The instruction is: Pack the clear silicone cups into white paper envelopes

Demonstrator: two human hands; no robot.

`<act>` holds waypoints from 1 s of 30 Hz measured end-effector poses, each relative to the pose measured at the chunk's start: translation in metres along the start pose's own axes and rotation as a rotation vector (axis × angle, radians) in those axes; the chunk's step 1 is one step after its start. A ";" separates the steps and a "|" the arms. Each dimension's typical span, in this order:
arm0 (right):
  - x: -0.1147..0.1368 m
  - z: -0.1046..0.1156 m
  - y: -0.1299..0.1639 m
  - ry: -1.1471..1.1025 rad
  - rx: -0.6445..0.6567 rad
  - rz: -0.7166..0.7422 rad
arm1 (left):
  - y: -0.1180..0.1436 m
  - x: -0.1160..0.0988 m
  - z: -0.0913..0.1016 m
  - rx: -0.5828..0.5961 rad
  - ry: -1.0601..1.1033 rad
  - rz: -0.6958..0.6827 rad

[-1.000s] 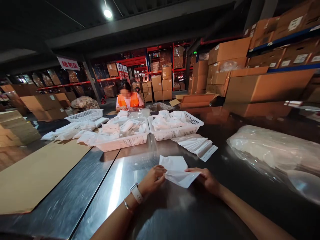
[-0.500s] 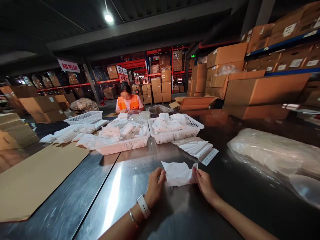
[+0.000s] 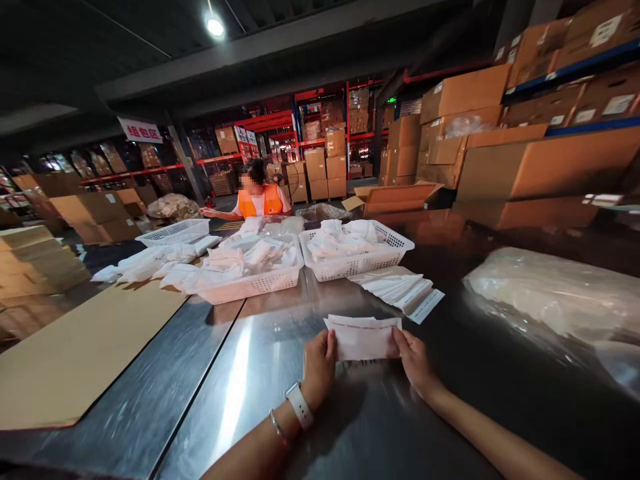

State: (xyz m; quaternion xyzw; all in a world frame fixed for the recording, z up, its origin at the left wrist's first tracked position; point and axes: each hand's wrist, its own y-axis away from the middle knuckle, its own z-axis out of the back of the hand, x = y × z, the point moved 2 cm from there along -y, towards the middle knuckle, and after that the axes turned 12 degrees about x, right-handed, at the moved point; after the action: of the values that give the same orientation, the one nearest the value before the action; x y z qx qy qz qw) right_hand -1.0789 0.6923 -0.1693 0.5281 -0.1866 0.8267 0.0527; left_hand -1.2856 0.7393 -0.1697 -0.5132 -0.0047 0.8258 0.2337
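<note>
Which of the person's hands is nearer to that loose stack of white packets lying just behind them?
Right. The right hand lies just below the stack of white packets; the left hand is farther left.

Dim hall, one ceiling lamp (image 3: 215, 27); glare on steel table (image 3: 235, 373); edges warped.

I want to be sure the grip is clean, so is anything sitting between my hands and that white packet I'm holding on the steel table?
Nothing visible does. The left hand and right hand pinch the white packet directly at its two ends. The stack of flat bags lies apart, beyond it.
</note>
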 end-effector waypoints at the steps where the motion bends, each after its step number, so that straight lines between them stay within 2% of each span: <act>1: 0.001 0.000 0.000 0.040 0.001 -0.009 | 0.000 0.000 0.000 -0.008 -0.001 0.022; 6: 0.003 -0.002 0.000 0.164 0.030 -0.027 | 0.000 0.001 0.004 -0.006 -0.146 0.115; 11: 0.001 -0.001 -0.004 0.269 0.069 -0.026 | -0.002 -0.006 0.010 0.054 -0.362 0.191; 18: -0.003 -0.001 -0.010 0.378 0.171 -0.088 | -0.003 -0.017 0.018 0.113 -0.532 0.216; 20: -0.002 0.000 -0.011 0.419 0.178 -0.105 | -0.002 -0.021 0.020 0.061 -0.650 0.123; 22: -0.001 0.001 -0.013 0.458 0.180 -0.114 | -0.003 -0.029 0.019 0.059 -0.786 -0.141; 24: 0.002 0.001 -0.015 0.493 0.194 -0.121 | -0.002 -0.035 0.013 0.202 -0.861 -0.521; 25: 0.003 0.001 -0.015 0.509 0.207 -0.122 | -0.001 -0.036 0.010 0.299 -0.869 -0.671; 26: 0.004 0.002 -0.016 0.526 0.222 -0.124 | -0.001 -0.035 0.006 0.379 -0.868 -0.761; 28: 0.006 0.002 -0.016 0.566 0.251 -0.132 | -0.003 -0.028 0.002 0.439 -0.865 -0.760; 30: 0.006 0.003 -0.015 0.620 0.269 -0.144 | -0.007 -0.019 -0.002 0.423 -0.856 -0.653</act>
State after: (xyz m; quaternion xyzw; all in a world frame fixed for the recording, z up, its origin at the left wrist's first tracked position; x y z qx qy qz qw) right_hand -1.0747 0.7044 -0.1588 0.2657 -0.0133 0.9593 0.0949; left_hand -1.2747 0.7377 -0.1528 -0.0475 -0.0916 0.8279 0.5513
